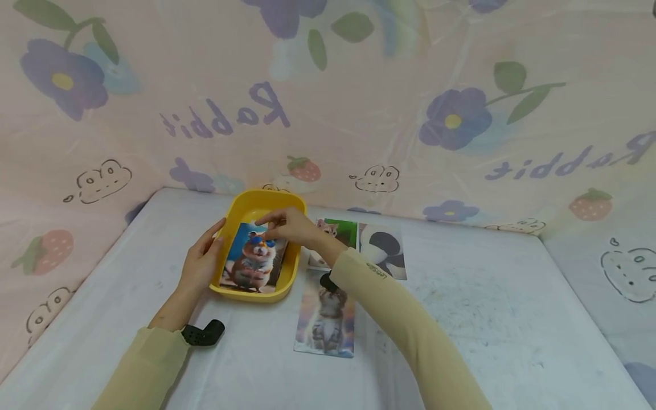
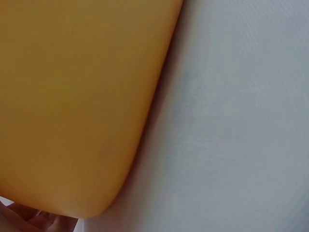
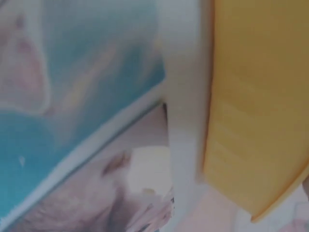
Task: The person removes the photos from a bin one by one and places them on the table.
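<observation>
A yellow plastic tray [image 1: 292,279] stands at the back left of the table. My left hand [image 1: 200,262] grips its left side; in the left wrist view the tray's outer wall [image 2: 82,106] fills the left, with fingers [image 2: 38,220] at its lower edge. Inside the tray lies a picture card [image 1: 251,265] of a furry animal in blue sunglasses, overlapping a darker card. My right hand [image 1: 292,225] reaches over the tray's right rim and pinches the upper edge of that sunglasses card. The right wrist view is blurred, showing cards and the yellow wall [image 3: 256,96].
Right of the tray lie a kitten card [image 1: 345,229] on green, a black-and-white animal card [image 1: 381,245], and a grey cat card [image 1: 325,327] nearer the front. The right forearm passes over them. A patterned curtain [image 1: 328,102] rises behind the table [image 1: 461,319].
</observation>
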Available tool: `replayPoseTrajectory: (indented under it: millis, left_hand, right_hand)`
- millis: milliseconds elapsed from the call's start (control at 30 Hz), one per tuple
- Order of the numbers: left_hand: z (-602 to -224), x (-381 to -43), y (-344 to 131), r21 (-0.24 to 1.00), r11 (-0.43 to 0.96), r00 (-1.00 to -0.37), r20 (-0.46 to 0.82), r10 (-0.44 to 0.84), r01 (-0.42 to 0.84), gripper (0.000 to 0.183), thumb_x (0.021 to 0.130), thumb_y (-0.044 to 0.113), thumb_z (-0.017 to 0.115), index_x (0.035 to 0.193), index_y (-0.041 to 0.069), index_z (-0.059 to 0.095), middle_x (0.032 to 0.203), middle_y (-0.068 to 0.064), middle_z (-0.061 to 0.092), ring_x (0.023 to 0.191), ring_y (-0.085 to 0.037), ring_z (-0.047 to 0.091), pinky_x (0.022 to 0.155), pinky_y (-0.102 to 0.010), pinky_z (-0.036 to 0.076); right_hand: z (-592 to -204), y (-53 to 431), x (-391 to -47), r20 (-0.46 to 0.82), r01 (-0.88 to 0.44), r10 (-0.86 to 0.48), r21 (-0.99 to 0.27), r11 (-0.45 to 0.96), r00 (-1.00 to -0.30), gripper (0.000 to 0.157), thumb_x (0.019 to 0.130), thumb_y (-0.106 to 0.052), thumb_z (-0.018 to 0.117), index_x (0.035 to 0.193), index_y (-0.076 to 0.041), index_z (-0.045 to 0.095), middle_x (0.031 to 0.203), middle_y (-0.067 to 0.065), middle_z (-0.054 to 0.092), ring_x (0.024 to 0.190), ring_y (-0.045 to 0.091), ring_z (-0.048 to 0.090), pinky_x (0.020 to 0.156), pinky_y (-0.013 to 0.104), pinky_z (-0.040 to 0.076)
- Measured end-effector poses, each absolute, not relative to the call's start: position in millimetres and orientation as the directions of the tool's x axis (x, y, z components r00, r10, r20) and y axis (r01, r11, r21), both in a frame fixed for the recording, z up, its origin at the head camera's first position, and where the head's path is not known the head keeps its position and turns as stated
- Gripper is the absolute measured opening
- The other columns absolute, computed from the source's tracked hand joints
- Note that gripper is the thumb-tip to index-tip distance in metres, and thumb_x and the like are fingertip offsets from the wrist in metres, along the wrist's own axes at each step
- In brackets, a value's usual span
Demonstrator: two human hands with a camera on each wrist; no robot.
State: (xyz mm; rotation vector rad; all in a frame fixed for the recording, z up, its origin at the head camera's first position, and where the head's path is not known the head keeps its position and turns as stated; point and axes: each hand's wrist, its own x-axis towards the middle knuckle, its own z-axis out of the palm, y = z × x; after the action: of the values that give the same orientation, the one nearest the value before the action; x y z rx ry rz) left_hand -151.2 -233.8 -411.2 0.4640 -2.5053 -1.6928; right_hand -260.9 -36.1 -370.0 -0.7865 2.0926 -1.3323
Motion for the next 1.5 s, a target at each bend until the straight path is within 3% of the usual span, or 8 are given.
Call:
replayPoseTrajectory:
  millis: [200,467,733,1033,1133,1300,1500]
  left_hand:
    - [-412,-151,-234,0.92,0.336,-0.951,-0.104,-0.29,-0.203,0.046,0.105,0.034,0.033,0.151,0.032,0.031,0.15,-0.02,0.036,0.128,-0.037,0.038,0.111,-0.055,0.028]
    - [-412,-152,-234,0.921,0.337,-0.951,-0.096,-0.293,-0.197,0.046,0.105,0.032,0.034,0.15,0.031,0.032,0.152,-0.017,0.034,0.133,-0.035,0.036,0.112,-0.052,0.028]
    - [-412,-152,-232,0.922,0.333,-0.951,-0.098,-0.292,-0.197,0.046,0.105,0.034,0.033,0.151,0.033,0.03,0.15,-0.02,0.037,0.126,-0.036,0.039,0.11,-0.052,0.03]
    - [-411,-150,-234,0.914,0.36,-0.955,-0.085,-0.285,-0.188,0.047,0.105,0.036,0.032,0.151,0.031,0.029,0.148,-0.023,0.038,0.124,-0.036,0.04,0.106,-0.052,0.033]
    - [-412,-150,-234,0.911,0.369,-0.957,-0.08,-0.28,-0.185,0.047,0.104,0.036,0.031,0.151,0.031,0.029,0.148,-0.024,0.038,0.123,-0.037,0.041,0.105,-0.053,0.035]
    - [-412,-151,-234,0.901,0.392,-0.956,-0.076,-0.283,-0.188,0.047,0.104,0.037,0.031,0.151,0.032,0.029,0.146,-0.024,0.04,0.12,-0.035,0.043,0.1,-0.048,0.038]
    - [-409,-151,-233,0.904,0.37,-0.954,-0.114,-0.276,-0.215,0.048,0.104,0.038,0.029,0.152,0.033,0.026,0.152,-0.019,0.034,0.128,-0.036,0.038,0.11,-0.055,0.03]
  right_hand:
    - [-368,-33,-254,-0.146,-0.12,-0.671,-0.935,0.332,-0.727,0.03,0.088,-0.013,0.069,0.118,-0.012,0.069,0.087,0.003,0.057,0.076,0.016,0.05,0.065,0.025,0.042]
    - [-368,-28,-250,-0.141,-0.113,-0.648,-0.936,0.334,-0.749,0.029,0.088,-0.02,0.07,0.117,-0.018,0.071,0.118,-0.001,0.062,0.1,0.015,0.057,0.081,0.026,0.05]
    - [-369,-23,-249,-0.087,-0.13,-0.675,-0.956,0.264,-0.733,0.029,0.091,-0.02,0.066,0.12,-0.016,0.068,0.118,0.001,0.067,0.105,0.014,0.059,0.087,0.028,0.05]
    - [-354,3,-249,0.031,-0.188,-0.603,-0.962,0.198,-0.797,0.031,0.092,-0.023,0.066,0.123,-0.018,0.067,0.133,-0.005,0.057,0.117,0.013,0.055,0.098,0.034,0.046]
    - [-350,17,-251,0.065,-0.202,-0.575,-0.963,0.177,-0.816,0.032,0.091,-0.023,0.066,0.123,-0.018,0.066,0.13,-0.005,0.059,0.113,0.013,0.057,0.096,0.033,0.047]
    - [-350,42,-254,0.1,-0.189,-0.532,-0.975,0.115,-0.841,0.032,0.091,-0.02,0.066,0.123,-0.018,0.066,0.101,-0.001,0.069,0.094,0.016,0.06,0.08,0.03,0.049]
    - [-354,74,-252,0.086,-0.182,-0.515,-0.974,0.138,-0.853,0.031,0.092,-0.021,0.065,0.123,-0.018,0.066,0.107,-0.001,0.067,0.101,0.017,0.058,0.09,0.035,0.047]
